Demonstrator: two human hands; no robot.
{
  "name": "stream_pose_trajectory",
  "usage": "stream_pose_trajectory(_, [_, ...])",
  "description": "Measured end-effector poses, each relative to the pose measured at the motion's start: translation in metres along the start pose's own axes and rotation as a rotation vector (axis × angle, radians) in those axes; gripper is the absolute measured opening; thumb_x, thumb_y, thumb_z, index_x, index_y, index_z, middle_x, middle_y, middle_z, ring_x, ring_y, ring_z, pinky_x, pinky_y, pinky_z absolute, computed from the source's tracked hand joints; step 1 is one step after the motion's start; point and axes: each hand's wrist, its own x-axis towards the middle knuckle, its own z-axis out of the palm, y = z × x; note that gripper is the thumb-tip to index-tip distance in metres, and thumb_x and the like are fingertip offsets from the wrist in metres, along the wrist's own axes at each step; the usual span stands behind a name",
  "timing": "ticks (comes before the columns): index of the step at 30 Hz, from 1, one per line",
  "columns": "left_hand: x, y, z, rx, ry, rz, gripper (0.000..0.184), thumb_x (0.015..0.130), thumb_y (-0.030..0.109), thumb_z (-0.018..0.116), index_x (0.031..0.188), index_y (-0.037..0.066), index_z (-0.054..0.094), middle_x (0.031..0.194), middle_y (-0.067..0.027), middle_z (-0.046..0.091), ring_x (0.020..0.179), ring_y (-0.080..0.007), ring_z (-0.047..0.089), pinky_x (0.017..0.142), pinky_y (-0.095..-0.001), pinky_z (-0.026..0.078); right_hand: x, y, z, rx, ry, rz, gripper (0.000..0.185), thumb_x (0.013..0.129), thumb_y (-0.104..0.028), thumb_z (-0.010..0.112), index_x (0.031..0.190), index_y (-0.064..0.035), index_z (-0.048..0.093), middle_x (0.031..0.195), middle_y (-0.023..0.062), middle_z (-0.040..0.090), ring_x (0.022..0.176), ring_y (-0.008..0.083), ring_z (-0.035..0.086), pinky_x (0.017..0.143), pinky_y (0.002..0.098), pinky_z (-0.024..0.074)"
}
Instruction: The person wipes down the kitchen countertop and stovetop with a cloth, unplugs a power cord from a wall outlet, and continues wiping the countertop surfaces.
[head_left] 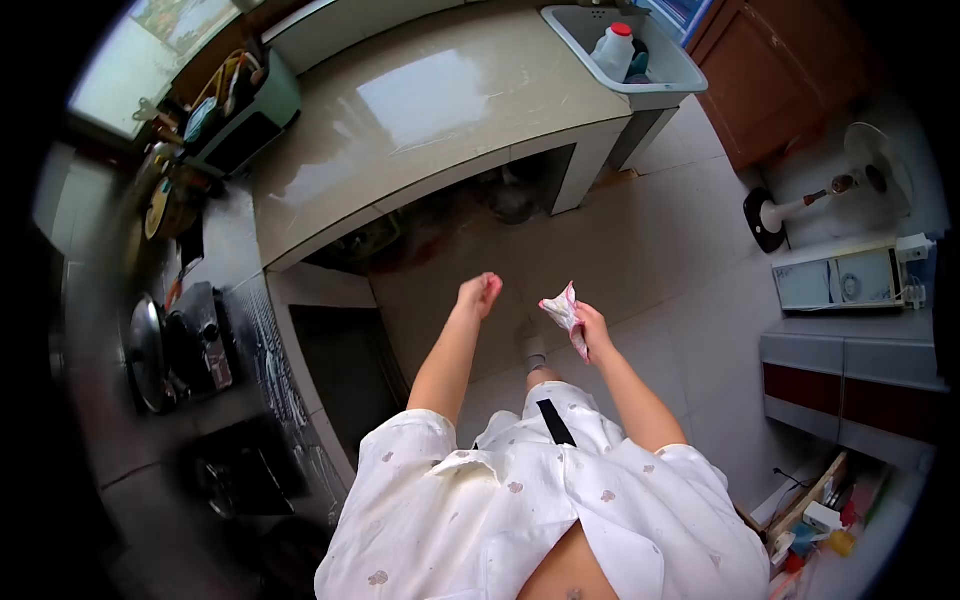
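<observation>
My right hand (594, 332) grips a crumpled white cloth (566, 316) with pink edging, held in front of my body above the floor. Part of the cloth sticks out past my fingers toward the left. To the left, my left hand (481, 292) is raised apart from the cloth, its fingers curled in, and no object shows in it. Beyond both hands runs a long tiled counter (330, 190) with a wet, shiny top. Neither hand touches it.
A sink (668, 75) with a white red-capped jug (612, 50) stands at the counter's far right end. On the left are a green utensil holder (285, 88), a lidded pan (150, 350) and a soapy counter edge (270, 350). A standing fan (770, 218) and grey cabinet (800, 360) line the right.
</observation>
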Motion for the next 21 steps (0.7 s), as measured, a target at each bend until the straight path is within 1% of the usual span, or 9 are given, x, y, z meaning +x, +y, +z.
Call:
stream_pose_trajectory(1, [0.003, 0.019, 0.039, -0.102, -0.032, 0.072, 0.030, 0.089, 0.020, 0.049, 0.104, -0.005, 0.046, 0.098, -0.0199, 0.056, 0.089, -0.0301, 0.059, 0.074, -0.0370, 0.053, 0.005, -0.008, -0.009, 0.009, 0.038, 0.001, 0.034, 0.081, -0.012, 0.044, 0.111, 0.0028, 0.052, 0.090, 0.0061, 0.060, 0.075, 0.0114, 0.056, 0.064, 0.0237, 0.0447])
stream_pose_trajectory(2, [0.013, 0.037, 0.068, -0.121, -0.124, 0.071, 0.060, 0.087, 0.035, 0.051, 0.124, -0.007, 0.028, 0.124, -0.0260, 0.039, 0.112, -0.0372, 0.045, 0.089, -0.0460, 0.044, 0.014, -0.014, -0.016, 0.045, 0.038, 0.001, 0.035, 0.082, -0.012, 0.045, 0.113, 0.0027, 0.050, 0.092, 0.0063, 0.059, 0.078, 0.0118, 0.056, 0.066, 0.0236, 0.0447])
stream_pose_trajectory(4, [0.025, 0.052, 0.105, -0.138, -0.066, -0.039, 0.090, 0.080, 0.042, 0.059, 0.138, 0.005, 0.002, 0.142, -0.0212, 0.004, 0.131, -0.0359, 0.013, 0.098, -0.0547, 0.030, 0.027, -0.019, -0.030, 0.047, 0.040, 0.028, 0.035, 0.082, -0.012, 0.045, 0.113, 0.0025, 0.050, 0.091, 0.0063, 0.059, 0.077, 0.0117, 0.056, 0.066, 0.0234, 0.0445])
stream_pose_trajectory(9, [0.053, 0.047, 0.127, 0.231, -0.040, -0.136, 0.079, 0.080, 0.038, 0.060, 0.138, 0.013, 0.014, 0.143, -0.0178, 0.007, 0.131, -0.0345, 0.014, 0.096, -0.0571, 0.031, 0.039, -0.028, -0.045, 0.079, 0.098, 0.073, 0.034, 0.082, -0.013, 0.046, 0.112, 0.0018, 0.051, 0.089, 0.0057, 0.060, 0.072, 0.0111, 0.055, 0.061, 0.0230, 0.0439])
stream_pose_trajectory(12, [0.042, 0.038, 0.112, 0.369, -0.051, -0.098, 0.070, 0.081, 0.033, 0.061, 0.135, 0.010, 0.024, 0.139, -0.0149, 0.022, 0.124, -0.0315, 0.029, 0.091, -0.0535, 0.037, 0.044, -0.022, -0.046, 0.151, 0.143, 0.077, 0.034, 0.080, -0.013, 0.046, 0.110, 0.0016, 0.052, 0.085, 0.0054, 0.060, 0.069, 0.0110, 0.054, 0.058, 0.0229, 0.0435])
stream_pose_trajectory(15, [0.022, 0.024, 0.089, 0.636, 0.003, 0.026, 0.053, 0.080, 0.030, 0.062, 0.122, 0.007, 0.041, 0.120, -0.0072, 0.048, 0.104, -0.0222, 0.047, 0.081, -0.0394, 0.044, 0.050, -0.021, -0.037, 0.138, 0.071, 0.096, 0.035, 0.078, -0.013, 0.047, 0.110, 0.0014, 0.052, 0.088, 0.0063, 0.059, 0.073, 0.0122, 0.056, 0.061, 0.0241, 0.0446])
stream_pose_trajectory(17, [-0.001, 0.020, 0.072, 0.637, -0.081, 0.014, 0.046, 0.081, 0.030, 0.061, 0.119, 0.009, 0.045, 0.114, -0.0044, 0.050, 0.100, -0.0196, 0.048, 0.077, -0.0371, 0.045, 0.055, -0.022, -0.023, 0.163, 0.029, 0.094, 0.037, 0.077, -0.012, 0.047, 0.111, 0.0013, 0.052, 0.092, 0.0070, 0.059, 0.078, 0.0137, 0.057, 0.066, 0.0256, 0.0464])
stream_pose_trajectory(18, [-0.012, 0.019, 0.065, 0.642, -0.109, 0.001, 0.042, 0.082, 0.029, 0.059, 0.117, 0.010, 0.046, 0.115, -0.0038, 0.051, 0.092, -0.0181, 0.053, 0.077, -0.0380, 0.046, 0.058, -0.021, -0.014, 0.206, -0.027, 0.086, 0.035, 0.080, -0.019, 0.051, 0.110, 0.0006, 0.052, 0.095, 0.0075, 0.059, 0.082, 0.0156, 0.058, 0.070, 0.0287, 0.0483])
stream_pose_trajectory(21, [-0.056, 0.015, 0.046, 0.672, -0.166, 0.032, 0.047, 0.083, 0.041, 0.055, 0.119, 0.011, 0.046, 0.114, -0.0063, 0.052, 0.099, -0.0223, 0.051, 0.082, -0.0425, 0.044, 0.046, -0.043, 0.031, 0.208, -0.130, 0.190, 0.037, 0.083, -0.029, 0.054, 0.106, -0.0006, 0.052, 0.095, 0.0083, 0.058, 0.085, 0.0177, 0.059, 0.072, 0.0323, 0.0496])
